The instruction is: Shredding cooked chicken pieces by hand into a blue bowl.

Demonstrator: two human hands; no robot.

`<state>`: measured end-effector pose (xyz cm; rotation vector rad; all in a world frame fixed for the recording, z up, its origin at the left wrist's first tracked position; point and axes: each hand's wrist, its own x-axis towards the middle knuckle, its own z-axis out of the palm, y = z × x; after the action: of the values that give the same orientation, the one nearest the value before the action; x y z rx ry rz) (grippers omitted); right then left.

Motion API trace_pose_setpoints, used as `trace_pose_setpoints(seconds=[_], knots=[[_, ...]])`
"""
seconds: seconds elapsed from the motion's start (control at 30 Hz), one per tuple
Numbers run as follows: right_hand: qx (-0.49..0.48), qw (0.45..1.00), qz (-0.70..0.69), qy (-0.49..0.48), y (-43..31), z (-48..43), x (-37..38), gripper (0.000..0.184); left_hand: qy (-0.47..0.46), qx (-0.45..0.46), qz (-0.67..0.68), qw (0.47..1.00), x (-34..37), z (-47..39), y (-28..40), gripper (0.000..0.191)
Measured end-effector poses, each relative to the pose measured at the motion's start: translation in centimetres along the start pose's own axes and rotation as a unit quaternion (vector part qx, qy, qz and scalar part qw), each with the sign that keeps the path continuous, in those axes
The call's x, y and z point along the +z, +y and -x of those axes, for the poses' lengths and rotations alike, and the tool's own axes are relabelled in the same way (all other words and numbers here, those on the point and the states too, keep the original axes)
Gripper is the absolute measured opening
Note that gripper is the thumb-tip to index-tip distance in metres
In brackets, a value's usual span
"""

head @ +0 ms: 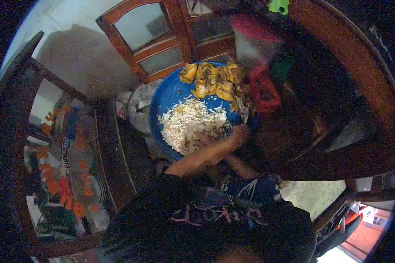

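A round blue tray point(155, 111) lies before me, with a mound of white rice point(181, 120) in its nearer part and browned yellow pieces of cooked meat, likely chicken point(214, 80), along its far and right side. My forearms cross. From the left, my left hand point(241, 134) reaches to the tray's near right rim, close to the meat; its fingers are blurred and partly hidden. Passing beneath that forearm, my right hand point(205, 139) touches the rice at its near right side. Whether it holds any rice is not clear.
Beyond the tray stand a whitish bucket point(251, 46) with a pink lid point(255, 28) and a wooden glass-paned door point(144, 29). A red plastic bag point(265, 92) lies right of the tray. At left is a glass-fronted cabinet point(102, 157) with dishes.
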<state>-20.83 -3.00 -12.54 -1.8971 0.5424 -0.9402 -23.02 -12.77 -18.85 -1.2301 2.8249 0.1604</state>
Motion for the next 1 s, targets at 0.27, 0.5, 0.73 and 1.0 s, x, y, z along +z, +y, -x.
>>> trace_pose_setpoints(seconds=[0.27,0.5,0.73,1.0], knots=[[0.197,0.977,-0.069,0.047,-1.3,-2.4,-1.3,0.026,-0.011,-0.19,0.096,0.977,-13.3,5.7,1.3,0.011],[0.35,0.926,-0.129,0.053,-4.3,-6.1,-1.9,0.029,0.091,-0.189,0.713,0.669,-20.7,15.7,-5.3,0.043],[0.381,0.887,-0.234,0.115,-3.9,-5.8,-2.7,0.042,0.256,-0.341,0.786,0.448,-18.6,23.9,-8.9,0.03],[0.353,0.915,-0.183,0.071,-5.4,-5.9,-2.5,0.04,0.255,-0.388,0.371,0.805,-12.5,22.8,-6.4,0.02]])
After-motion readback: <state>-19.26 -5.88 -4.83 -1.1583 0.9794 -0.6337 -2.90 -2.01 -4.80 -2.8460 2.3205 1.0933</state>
